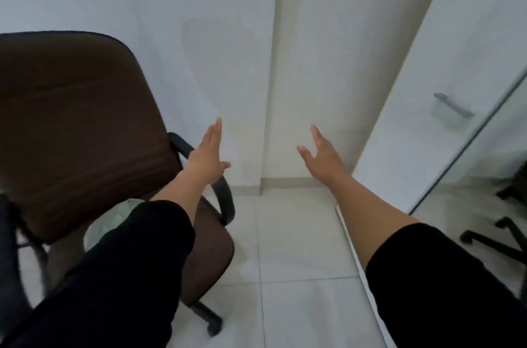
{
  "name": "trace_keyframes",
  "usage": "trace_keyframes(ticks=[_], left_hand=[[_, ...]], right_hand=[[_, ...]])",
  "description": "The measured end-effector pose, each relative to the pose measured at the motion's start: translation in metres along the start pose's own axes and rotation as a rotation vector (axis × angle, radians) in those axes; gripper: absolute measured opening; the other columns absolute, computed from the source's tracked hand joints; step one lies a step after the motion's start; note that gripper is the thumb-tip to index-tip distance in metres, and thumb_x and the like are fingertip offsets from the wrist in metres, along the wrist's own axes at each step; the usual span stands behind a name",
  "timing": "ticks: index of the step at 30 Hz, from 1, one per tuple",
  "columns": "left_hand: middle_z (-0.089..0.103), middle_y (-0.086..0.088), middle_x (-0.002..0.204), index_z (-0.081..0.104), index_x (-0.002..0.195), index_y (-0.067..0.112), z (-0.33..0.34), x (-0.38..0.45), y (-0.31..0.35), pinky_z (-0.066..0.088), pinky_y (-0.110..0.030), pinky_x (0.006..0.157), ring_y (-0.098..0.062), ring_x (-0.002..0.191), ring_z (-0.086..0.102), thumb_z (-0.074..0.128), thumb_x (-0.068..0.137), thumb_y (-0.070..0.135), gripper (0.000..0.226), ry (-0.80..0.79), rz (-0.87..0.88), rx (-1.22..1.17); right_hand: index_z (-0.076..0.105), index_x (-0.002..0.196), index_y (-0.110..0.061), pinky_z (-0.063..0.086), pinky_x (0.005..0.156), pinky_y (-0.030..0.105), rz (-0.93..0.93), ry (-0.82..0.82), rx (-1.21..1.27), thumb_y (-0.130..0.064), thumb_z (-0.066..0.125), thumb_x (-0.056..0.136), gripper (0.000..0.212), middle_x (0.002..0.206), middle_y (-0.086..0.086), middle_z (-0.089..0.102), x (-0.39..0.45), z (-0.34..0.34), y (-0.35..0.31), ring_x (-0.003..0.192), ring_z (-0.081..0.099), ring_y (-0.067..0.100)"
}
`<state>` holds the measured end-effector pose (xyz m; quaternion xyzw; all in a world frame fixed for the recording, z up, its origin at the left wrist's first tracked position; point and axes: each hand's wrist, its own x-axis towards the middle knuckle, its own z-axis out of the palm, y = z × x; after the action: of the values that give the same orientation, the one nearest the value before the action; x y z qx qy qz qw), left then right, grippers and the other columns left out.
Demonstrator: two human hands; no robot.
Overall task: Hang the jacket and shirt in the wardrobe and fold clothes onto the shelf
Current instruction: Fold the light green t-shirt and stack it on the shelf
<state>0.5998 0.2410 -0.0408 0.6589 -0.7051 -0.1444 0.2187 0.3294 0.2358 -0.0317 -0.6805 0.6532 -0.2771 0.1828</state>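
Observation:
Both my arms reach forward in black sleeves. My left hand (207,155) is flat and open above the right armrest of a brown office chair (77,131), holding nothing. My right hand (322,155) is also open, fingers spread, in front of a white wall corner. A pale light-green garment (114,219) lies on the chair seat, mostly hidden under my left sleeve. The white wardrobe door (456,68) with a grey handle (453,105) stands at the right, closed as far as I can see. No jacket or shirt is visible.
A white wall (199,34) and a cream pillar (328,48) fill the background. The floor is pale tile (299,276). A mirror panel (507,176) at the far right reflects black chair legs. The chair's black wheeled base (208,316) sits near my left.

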Motion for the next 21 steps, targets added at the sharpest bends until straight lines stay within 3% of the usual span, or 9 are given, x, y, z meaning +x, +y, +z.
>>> trace_keyframes(ticks=[10,15,21], left_hand=[[-0.004,0.000,0.160,-0.019,0.147,0.033,-0.098,-0.094,-0.190,0.027,-0.048,0.114,-0.021,0.147,0.011,0.068,0.084,0.022,0.108,0.101,-0.493,0.155],[-0.001,0.000,0.160,-0.017,0.147,0.032,-0.126,-0.109,-0.263,0.028,-0.048,0.113,-0.022,0.146,0.014,0.068,0.084,0.025,0.106,0.055,-0.569,0.196],[-0.002,0.002,0.160,-0.016,0.148,0.034,-0.098,-0.106,-0.324,0.027,-0.048,0.114,-0.022,0.146,0.015,0.067,0.086,0.027,0.103,-0.093,-0.589,0.161]], right_hand=[[0.009,0.151,-0.030,0.028,0.112,0.049,-0.279,-0.326,0.048,-0.046,0.043,0.095,0.067,0.155,0.005,0.026,0.022,0.170,-0.157,0.141,0.028,0.025],[0.010,0.151,-0.032,0.029,0.113,0.049,-0.298,-0.398,0.068,-0.043,0.045,0.095,0.067,0.156,0.004,0.026,0.022,0.242,-0.216,0.142,0.027,0.025],[0.009,0.151,-0.031,0.033,0.111,0.048,-0.251,-0.519,-0.001,-0.044,0.045,0.095,0.068,0.154,0.005,0.031,0.014,0.317,-0.206,0.139,0.032,0.027]])
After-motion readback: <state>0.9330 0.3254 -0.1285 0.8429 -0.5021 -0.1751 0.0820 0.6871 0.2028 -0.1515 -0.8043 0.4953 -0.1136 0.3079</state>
